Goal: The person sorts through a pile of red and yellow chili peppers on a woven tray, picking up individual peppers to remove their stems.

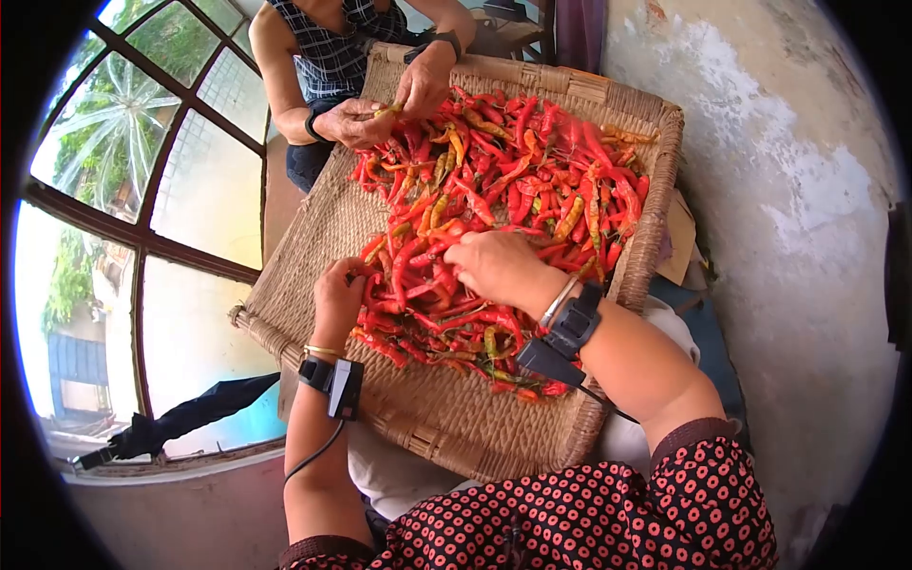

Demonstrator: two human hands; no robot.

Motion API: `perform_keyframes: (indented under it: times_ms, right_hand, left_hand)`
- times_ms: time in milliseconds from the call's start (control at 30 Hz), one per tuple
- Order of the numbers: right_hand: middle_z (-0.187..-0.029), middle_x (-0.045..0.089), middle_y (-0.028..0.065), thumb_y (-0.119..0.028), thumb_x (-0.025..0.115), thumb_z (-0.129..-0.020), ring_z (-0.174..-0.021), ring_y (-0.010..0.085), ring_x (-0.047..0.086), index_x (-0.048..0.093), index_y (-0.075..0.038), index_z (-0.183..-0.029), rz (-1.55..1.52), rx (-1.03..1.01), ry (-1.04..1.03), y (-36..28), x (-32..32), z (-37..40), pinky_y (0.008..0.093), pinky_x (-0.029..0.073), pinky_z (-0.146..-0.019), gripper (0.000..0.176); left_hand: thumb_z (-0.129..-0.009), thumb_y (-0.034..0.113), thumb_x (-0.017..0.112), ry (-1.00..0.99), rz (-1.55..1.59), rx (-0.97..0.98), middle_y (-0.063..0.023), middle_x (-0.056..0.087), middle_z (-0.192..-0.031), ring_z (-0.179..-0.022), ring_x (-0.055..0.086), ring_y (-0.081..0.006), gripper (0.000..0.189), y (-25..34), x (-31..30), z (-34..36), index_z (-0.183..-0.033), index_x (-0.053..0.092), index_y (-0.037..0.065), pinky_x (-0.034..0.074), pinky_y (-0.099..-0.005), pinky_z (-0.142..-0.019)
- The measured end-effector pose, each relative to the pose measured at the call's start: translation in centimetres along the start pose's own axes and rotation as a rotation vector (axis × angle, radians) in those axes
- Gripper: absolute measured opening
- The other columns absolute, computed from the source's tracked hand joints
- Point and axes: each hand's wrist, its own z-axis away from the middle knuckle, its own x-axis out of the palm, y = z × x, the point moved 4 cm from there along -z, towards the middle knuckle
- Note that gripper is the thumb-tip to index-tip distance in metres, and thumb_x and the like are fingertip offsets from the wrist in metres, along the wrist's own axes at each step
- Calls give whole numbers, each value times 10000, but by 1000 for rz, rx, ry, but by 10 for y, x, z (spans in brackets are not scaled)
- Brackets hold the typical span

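Note:
Red chili peppers (513,180), mixed with some yellow-green and orange ones, lie heaped on a large woven tray (437,418). My right hand (501,270) reaches into the middle of the heap, its fingers bent down and closed around a red chili pepper, the tips partly covered. At the heap's left edge is my left hand (338,296), with thumb and fingers drawn together; what they hold, if anything, is too small to name. Both my wrists carry a bracelet and a strapped black device.
Across the tray, another person's hands (385,116) hold a small yellowish-green pepper. A paned window (142,228) stands on the left, with a folded black umbrella (199,415) along its sill. On the right is a stained plaster wall (788,190).

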Motion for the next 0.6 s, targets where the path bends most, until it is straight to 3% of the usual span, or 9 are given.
perform_keyframes:
  times_ms: [133,167,200,300,333,433,467,533,600]
  right_hand:
    - [-783,628,134,-117,562,-747,-772,313,617,601,-82,-814,99,40,2,19,-22,16,436,494,-667,85]
    - [-780,629,145,-93,555,-744,-785,316,619,617,-73,-831,102,85,-60,22,-24,18,434,491,-672,109]
    - [-780,629,145,-93,555,-744,-785,316,619,617,-73,-831,100,78,-63,20,-30,21,434,491,-672,109]
    - [-769,630,154,-72,560,-739,-749,320,618,645,-62,-885,-132,3,-23,23,-40,22,422,490,-671,169]
    - [-769,630,154,-72,560,-739,-749,320,618,645,-62,-885,-130,-2,-22,19,-50,21,422,490,-671,169]
    - [-759,632,126,-152,615,-733,-764,313,608,646,-71,-884,-739,328,-135,20,-66,26,394,490,-712,174]
    - [-759,632,126,-152,615,-733,-764,313,608,646,-71,-884,-737,327,-138,25,-60,26,394,490,-712,174]
    - [-771,633,120,-167,616,-731,-780,313,608,640,-69,-888,-198,39,73,29,-50,22,404,486,-728,186]
    - [-792,627,131,-172,621,-721,-815,315,605,636,-91,-880,-160,85,-110,31,-31,18,429,477,-731,180]
  left_hand:
    - [-722,7,589,45,-59,32,-137,618,-830,-730,616,-279,162,-10,-5,2,-876,637,23,485,-344,-673]
    - [-725,13,596,67,-50,71,-111,621,-789,-677,615,-214,168,-11,-7,4,-886,641,26,487,-315,-646]
    - [-725,13,596,71,-53,66,-111,621,-789,-677,615,-214,168,-13,-11,7,-886,641,26,487,-315,-646]
    - [-732,80,605,-150,-209,93,-132,610,-876,-832,588,-320,233,-5,-16,10,-960,632,41,465,-389,-734]
    - [-732,80,605,-145,-210,92,-132,610,-876,-832,588,-320,233,6,-21,12,-960,632,41,465,-389,-734]
    - [-738,110,616,93,-505,379,-126,600,-931,-855,575,-330,250,62,-28,18,-980,624,48,469,-388,-726]
    - [-738,110,616,94,-505,377,-126,600,-931,-855,575,-330,250,74,-24,17,-980,624,48,469,-388,-726]
    - [-740,127,624,-149,-17,310,-135,592,-955,-859,578,-325,265,91,-7,13,-993,611,49,475,-383,-730]
    - [-735,122,631,-302,-42,455,-135,583,-985,-860,585,-318,291,118,11,13,-1014,592,47,480,-376,-734]
